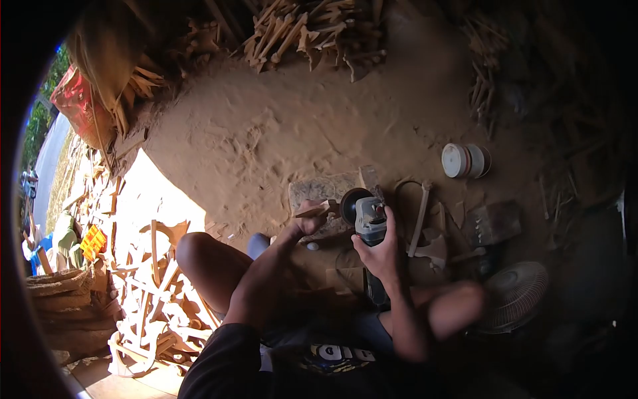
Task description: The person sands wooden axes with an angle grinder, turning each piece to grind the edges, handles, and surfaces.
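Near the middle, my left hand [308,219] is closed round a small pale wooden piece [316,210], whose end points right toward a dark round disc [353,205]. The disc sits on the front of a grey and black angle grinder [370,219]. My right hand [380,251] grips the grinder's body from the right, its fingers wrapped round it. The wooden piece lies close to the disc's left edge; whether they touch is not clear. Beneath both hands is a flat stone-like slab [299,191] on the dusty ground.
A white tub [464,161] lies at the right, with a fan [517,296] below it. Long wooden pieces [420,216] lie right of the grinder. Piles of cut wood stand at the top [292,33] and lower left [156,299]. A red sack [81,106] is upper left.
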`<state>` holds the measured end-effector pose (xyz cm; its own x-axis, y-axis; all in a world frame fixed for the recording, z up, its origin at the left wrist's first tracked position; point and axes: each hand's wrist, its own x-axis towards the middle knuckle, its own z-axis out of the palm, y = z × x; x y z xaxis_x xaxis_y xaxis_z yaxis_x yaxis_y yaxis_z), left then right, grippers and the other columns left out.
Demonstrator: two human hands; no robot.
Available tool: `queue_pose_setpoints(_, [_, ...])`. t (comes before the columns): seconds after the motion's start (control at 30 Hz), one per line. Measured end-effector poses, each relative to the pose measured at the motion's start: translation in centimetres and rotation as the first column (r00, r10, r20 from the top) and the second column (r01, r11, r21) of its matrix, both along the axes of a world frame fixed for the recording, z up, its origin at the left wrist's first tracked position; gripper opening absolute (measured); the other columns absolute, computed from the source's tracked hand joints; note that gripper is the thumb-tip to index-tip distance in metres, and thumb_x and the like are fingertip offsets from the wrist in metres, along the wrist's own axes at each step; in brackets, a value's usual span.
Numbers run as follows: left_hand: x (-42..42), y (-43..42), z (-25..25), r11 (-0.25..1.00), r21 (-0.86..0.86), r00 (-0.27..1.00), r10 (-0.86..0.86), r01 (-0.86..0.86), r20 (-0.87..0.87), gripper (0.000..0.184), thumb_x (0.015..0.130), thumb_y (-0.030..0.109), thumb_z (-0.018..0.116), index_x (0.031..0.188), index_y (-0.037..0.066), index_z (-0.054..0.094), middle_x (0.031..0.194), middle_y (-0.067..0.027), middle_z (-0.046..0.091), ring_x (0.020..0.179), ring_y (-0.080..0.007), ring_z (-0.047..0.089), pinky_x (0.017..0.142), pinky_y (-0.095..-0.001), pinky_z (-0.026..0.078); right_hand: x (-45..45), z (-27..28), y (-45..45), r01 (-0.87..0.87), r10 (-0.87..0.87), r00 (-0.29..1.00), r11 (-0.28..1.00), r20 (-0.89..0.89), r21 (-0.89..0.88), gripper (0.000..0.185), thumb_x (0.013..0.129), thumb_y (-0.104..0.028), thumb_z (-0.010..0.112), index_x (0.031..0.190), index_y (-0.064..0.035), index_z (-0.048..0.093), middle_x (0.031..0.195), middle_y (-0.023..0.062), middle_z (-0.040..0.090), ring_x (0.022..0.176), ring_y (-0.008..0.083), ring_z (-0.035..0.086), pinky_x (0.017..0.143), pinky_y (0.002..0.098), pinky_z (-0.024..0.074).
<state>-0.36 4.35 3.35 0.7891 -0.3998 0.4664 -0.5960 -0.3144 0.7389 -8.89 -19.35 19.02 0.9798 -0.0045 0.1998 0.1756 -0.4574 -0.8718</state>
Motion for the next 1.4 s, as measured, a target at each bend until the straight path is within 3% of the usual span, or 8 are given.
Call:
queue_pose_setpoints(0.17, [-0.6, -0.1, 2.0, 1.000, 0.000, 0.973, -0.006, 0.006, -0.230, 0.022, 0.073, 0.013, 0.063, 0.094, 0.005, 0.066, 0.081, -0.0187, 0.065, 0.074, -0.0386, 0.064, 0.065, -0.0453, 0.050, 0.7, 2.5, -0.7, -0.065, 0.068, 0.990, 0.998, -0.121, 0.025, 0.092, 0.074, -0.022, 0.087, 0.147, 0.0048, 0.037, 0.128, 0.0201, 0.061, 0.117, 0.0266, 0.061, 0.102, 0.0387, 0.0477])
queue_pose_setpoints(0.43, [-0.9, -0.5, 0.5, 0.998, -0.033, 0.977, 0.049, -0.058, -0.206, 0.019, 0.076, 0.012, 0.062, 0.093, 0.004, 0.064, 0.080, -0.0189, 0.064, 0.071, -0.0394, 0.065, 0.063, -0.0448, 0.050, 3.9, 4.5, 0.0, -0.312, 0.299, 0.936, 0.949, -0.185, -0.045, 0.088, 0.075, -0.020, 0.084, 0.147, 0.0026, 0.037, 0.131, 0.0209, 0.059, 0.121, 0.0279, 0.060, 0.103, 0.0386, 0.0471])
queue_pose_setpoints(0.63, [-1.6, -0.5, 1.9, 0.993, 0.088, 0.971, 0.095, -0.077, -0.220, 0.023, 0.076, 0.014, 0.062, 0.097, 0.007, 0.066, 0.084, -0.0188, 0.068, 0.073, -0.0407, 0.065, 0.064, -0.0446, 0.051, 5.7, 8.4, 2.1, -0.342, 0.186, 0.911, 0.840, -0.369, -0.420, 0.090, 0.078, -0.022, 0.078, 0.152, -0.0014, 0.032, 0.125, 0.0318, 0.062, 0.116, 0.0419, 0.064, 0.099, 0.0447, 0.0511])
queue_pose_setpoints(0.73, [-0.8, -0.2, 0.4, 1.000, 0.018, 0.971, 0.009, -0.005, -0.240, 0.020, 0.079, 0.017, 0.063, 0.095, 0.007, 0.067, 0.081, -0.0189, 0.068, 0.071, -0.0411, 0.064, 0.064, -0.0448, 0.051, 5.7, 11.4, 2.3, -0.264, 0.070, 0.939, 0.774, -0.336, -0.576, 0.088, 0.077, -0.020, 0.078, 0.151, -0.0044, 0.034, 0.113, 0.0300, 0.066, 0.105, 0.0429, 0.068, 0.093, 0.0453, 0.0540])
queue_pose_setpoints(0.87, [-0.6, 1.5, 3.2, 0.982, 0.041, 0.774, -0.119, 0.184, -0.621, 0.019, 0.080, 0.020, 0.067, 0.082, 0.001, 0.064, 0.076, -0.0177, 0.067, 0.071, -0.0406, 0.064, 0.065, -0.0463, 0.051, 6.3, 8.6, -1.0, -0.148, 0.162, 0.986, 0.957, 0.036, -0.249, 0.082, 0.076, -0.018, 0.082, 0.143, 0.0004, 0.039, 0.111, 0.0203, 0.067, 0.100, 0.0301, 0.069, 0.093, 0.0396, 0.0531])
queue_pose_setpoints(0.97, [-0.5, 0.3, 4.4, 0.972, 0.231, 0.873, 0.083, 0.035, -0.481, 0.024, 0.081, 0.024, 0.069, 0.077, 0.001, 0.063, 0.074, -0.0173, 0.068, 0.072, -0.0412, 0.064, 0.066, -0.0471, 0.051, 5.8, 9.1, -2.7, -0.050, 0.051, 0.998, 0.999, -0.048, 0.016, 0.080, 0.076, -0.015, 0.084, 0.141, 0.0030, 0.041, 0.111, 0.0138, 0.066, 0.096, 0.0204, 0.067, 0.091, 0.0358, 0.0530])
queue_pose_setpoints(1.1, [-1.3, -0.6, 8.9, 0.728, 0.223, 0.760, 0.637, -0.648, 0.128, 0.017, 0.078, 0.021, 0.070, 0.077, 0.007, 0.062, 0.073, -0.0145, 0.066, 0.073, -0.0409, 0.067, 0.066, -0.0481, 0.053, 5.4, 8.7, -4.5, 0.085, -0.080, 0.996, 0.959, -0.030, 0.269, 0.076, 0.077, -0.011, 0.083, 0.140, 0.0029, 0.042, 0.111, 0.0101, 0.065, 0.094, 0.0159, 0.065, 0.086, 0.0323, 0.0538])
queue_pose_setpoints(1.4, [-0.8, 3.4, 17.3, 0.687, 0.427, 0.795, 0.393, -0.588, 0.462, 0.016, 0.081, 0.027, 0.064, 0.094, 0.018, 0.059, 0.083, -0.0014, 0.069, 0.077, -0.0212, 0.071, 0.074, -0.0371, 0.047, 3.8, 10.0, -5.0, -0.079, 0.141, 0.983, 0.899, -0.113, 0.432, 0.073, 0.077, -0.013, 0.083, 0.137, 0.0009, 0.045, 0.106, 0.0083, 0.067, 0.092, 0.0144, 0.066, 0.084, 0.0302, 0.0537])
